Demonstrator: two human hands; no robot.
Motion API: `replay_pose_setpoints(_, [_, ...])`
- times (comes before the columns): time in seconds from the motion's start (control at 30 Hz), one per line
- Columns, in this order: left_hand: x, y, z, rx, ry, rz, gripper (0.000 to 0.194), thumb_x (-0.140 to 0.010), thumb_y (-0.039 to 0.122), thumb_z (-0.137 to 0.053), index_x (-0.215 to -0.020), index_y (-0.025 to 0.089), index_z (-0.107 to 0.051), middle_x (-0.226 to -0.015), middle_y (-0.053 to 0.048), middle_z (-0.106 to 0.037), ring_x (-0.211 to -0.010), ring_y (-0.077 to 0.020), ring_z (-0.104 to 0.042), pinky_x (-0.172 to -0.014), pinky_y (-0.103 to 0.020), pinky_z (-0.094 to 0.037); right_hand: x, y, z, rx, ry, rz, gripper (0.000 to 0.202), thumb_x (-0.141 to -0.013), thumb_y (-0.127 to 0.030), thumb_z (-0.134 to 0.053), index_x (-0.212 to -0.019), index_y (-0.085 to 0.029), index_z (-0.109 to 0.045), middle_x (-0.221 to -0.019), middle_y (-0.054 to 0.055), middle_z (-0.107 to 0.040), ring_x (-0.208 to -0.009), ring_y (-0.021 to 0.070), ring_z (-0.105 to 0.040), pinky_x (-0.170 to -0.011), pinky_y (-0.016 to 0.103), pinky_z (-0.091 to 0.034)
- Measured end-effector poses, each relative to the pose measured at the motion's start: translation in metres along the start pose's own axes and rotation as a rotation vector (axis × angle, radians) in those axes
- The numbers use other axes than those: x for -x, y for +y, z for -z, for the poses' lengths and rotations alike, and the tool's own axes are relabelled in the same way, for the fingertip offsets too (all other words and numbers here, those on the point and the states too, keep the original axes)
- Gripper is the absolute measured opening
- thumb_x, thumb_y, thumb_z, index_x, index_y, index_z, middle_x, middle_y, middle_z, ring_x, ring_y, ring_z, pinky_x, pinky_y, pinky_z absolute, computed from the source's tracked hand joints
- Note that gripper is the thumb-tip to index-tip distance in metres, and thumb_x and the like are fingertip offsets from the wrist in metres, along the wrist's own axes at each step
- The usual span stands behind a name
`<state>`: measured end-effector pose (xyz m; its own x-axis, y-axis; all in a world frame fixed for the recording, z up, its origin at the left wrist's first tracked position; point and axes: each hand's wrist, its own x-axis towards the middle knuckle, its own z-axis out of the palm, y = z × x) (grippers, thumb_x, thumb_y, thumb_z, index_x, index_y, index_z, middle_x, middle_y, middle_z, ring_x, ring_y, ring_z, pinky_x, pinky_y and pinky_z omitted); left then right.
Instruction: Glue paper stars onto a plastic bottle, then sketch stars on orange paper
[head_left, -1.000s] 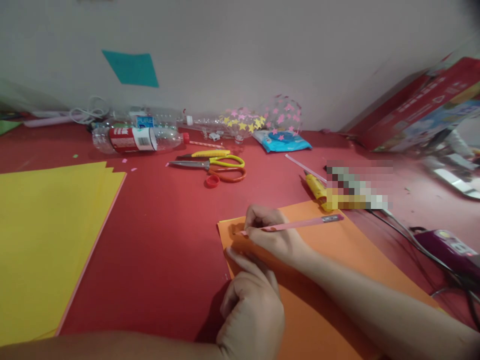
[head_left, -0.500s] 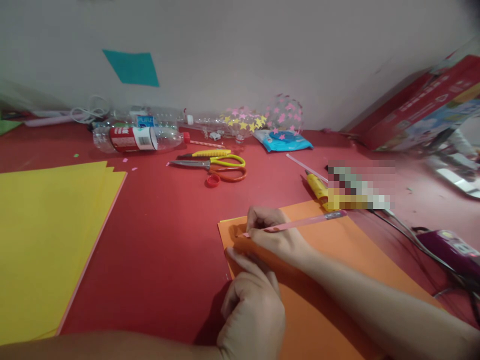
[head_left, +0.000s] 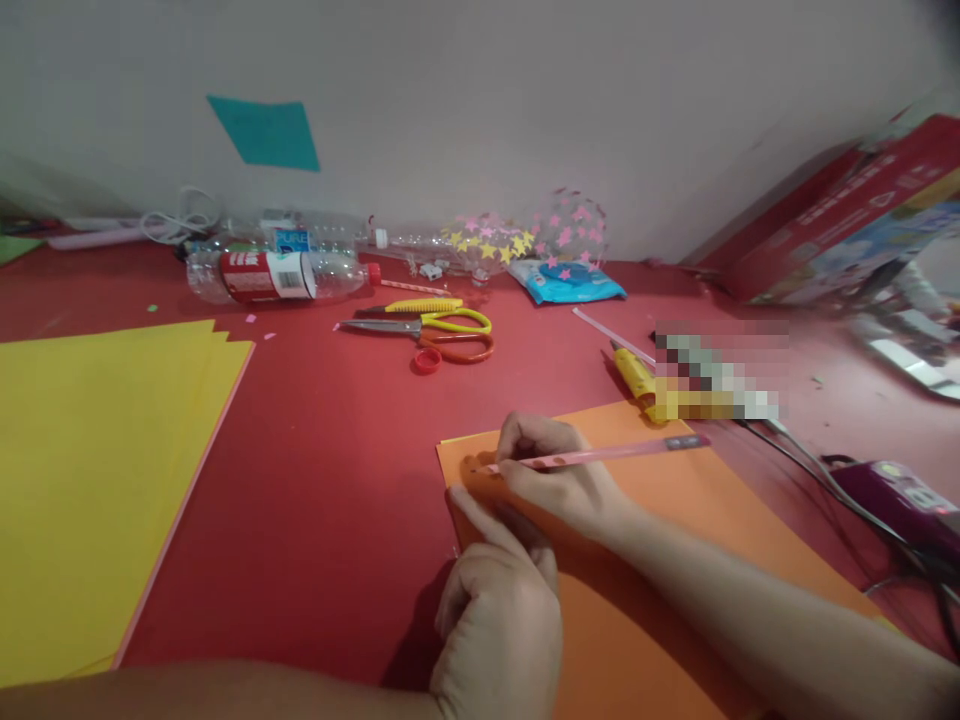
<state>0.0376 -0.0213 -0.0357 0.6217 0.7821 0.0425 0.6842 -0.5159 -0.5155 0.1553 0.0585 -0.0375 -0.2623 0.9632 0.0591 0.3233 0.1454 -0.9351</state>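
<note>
A pink pencil (head_left: 600,456) with a metal band near its end is pinched in my right hand (head_left: 559,470). Its tip is at the upper left corner of an orange sheet of paper (head_left: 637,620), beside a small dark mark. My left hand (head_left: 502,610) rests on the left edge of that sheet, the index finger stretched out below the pencil tip and the other fingers partly curled. Nothing is held in it. My right forearm lies across the sheet and covers part of it.
Yellow sheets (head_left: 97,480) lie at left. Behind are scissors (head_left: 442,332), a yellow cutter (head_left: 424,305), a red cap (head_left: 427,361), a plastic bottle (head_left: 266,275) and a blue packet (head_left: 574,285). A yellow glue gun (head_left: 636,375) and purple device (head_left: 892,500) with cables sit right.
The pencil's back end has swung slightly right and down as my right hand tilted. My left hand has shifted only a little. The other things stay where they were.
</note>
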Motion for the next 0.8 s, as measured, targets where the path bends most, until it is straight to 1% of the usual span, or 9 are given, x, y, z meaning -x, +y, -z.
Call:
replay_pose_setpoints(0.17, [0.0005,-0.0011,-0.0007,-0.001,0.005,-0.025,0.037,-0.096,0.029,-0.038,-0.11,0.011,-0.068,-0.101,-0.031,-0.07,-0.032,-0.0097,-0.049,-0.032,-0.018,-0.032,-0.0014,0.0016,-0.0004,0.027,0.017,-0.002,0.008,-0.064,-0.016,-0.052,-0.059,-0.02,-0.047,-0.051,-0.006,-0.046,-0.047,0.0077,-0.035,-0.043,0.02,-0.025])
replay_pose_setpoints(0.27, [0.0003,-0.0005,-0.0011,-0.014,-0.011,-0.025,0.037,-0.096,0.029,-0.038,-0.112,0.011,-0.066,-0.102,-0.031,-0.07,-0.033,-0.0096,-0.049,-0.032,-0.018,-0.032,-0.0023,0.0025,-0.0003,0.028,0.026,-0.002,0.007,-0.063,-0.016,-0.051,-0.059,-0.02,-0.047,-0.051,-0.006,-0.046,-0.047,0.0074,-0.035,-0.043,0.019,-0.025])
replay_pose_setpoints(0.43, [-0.0003,-0.0011,0.0003,0.005,-0.016,-0.027,0.036,-0.096,0.028,-0.037,-0.11,0.012,-0.067,-0.102,-0.03,-0.07,-0.034,-0.0101,-0.05,-0.032,-0.018,-0.032,-0.0024,0.0035,-0.0006,0.04,0.025,0.021,0.007,-0.063,-0.016,-0.051,-0.059,-0.02,-0.046,-0.051,-0.006,-0.045,-0.047,0.0072,-0.035,-0.043,0.019,-0.024])
replay_pose_setpoints(0.6, [-0.0001,-0.0013,0.0011,-0.018,-0.018,-0.031,0.037,-0.096,0.027,-0.036,-0.111,0.012,-0.066,-0.102,-0.031,-0.07,-0.033,-0.009,-0.049,-0.033,-0.017,-0.033,-0.0015,0.0024,-0.0013,0.042,0.03,0.024,0.006,-0.062,-0.015,-0.05,-0.059,-0.02,-0.046,-0.051,-0.006,-0.045,-0.047,0.0073,-0.035,-0.042,0.019,-0.025])
replay_pose_setpoints(0.8, [-0.0005,-0.0001,0.001,-0.025,-0.033,-0.037,0.038,-0.096,0.029,-0.037,-0.114,0.015,-0.067,-0.103,-0.03,-0.07,-0.034,-0.0102,-0.051,-0.034,-0.018,-0.033,-0.0009,0.0026,-0.0033,0.062,0.032,0.016,0.007,-0.064,-0.015,-0.051,-0.06,-0.019,-0.047,-0.052,-0.006,-0.046,-0.048,0.0074,-0.036,-0.043,0.019,-0.027])
